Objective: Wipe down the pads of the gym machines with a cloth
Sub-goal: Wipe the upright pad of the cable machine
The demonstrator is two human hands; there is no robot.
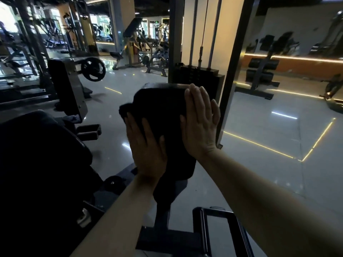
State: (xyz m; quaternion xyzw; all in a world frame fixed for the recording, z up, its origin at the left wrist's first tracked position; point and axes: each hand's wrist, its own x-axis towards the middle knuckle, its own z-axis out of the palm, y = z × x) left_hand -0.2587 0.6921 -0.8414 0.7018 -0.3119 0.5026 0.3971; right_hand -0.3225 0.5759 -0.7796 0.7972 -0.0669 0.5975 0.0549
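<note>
A black upright pad [163,108] of a gym machine stands in the middle of the view. My left hand [144,143] lies flat on its left face and presses a dark cloth [126,110] against it; the cloth bunches out above my fingertips. My right hand [199,123] rests flat with straight fingers on the pad's right edge. The cloth is hard to tell from the black pad in the dim light.
A large black seat pad [40,156] fills the lower left. The weight stack [198,78] and its frame post [233,71] stand right behind the pad. A black handle bar [219,230] sits low in front. Other machines crowd the left and back; glossy floor [269,127] lies to the right.
</note>
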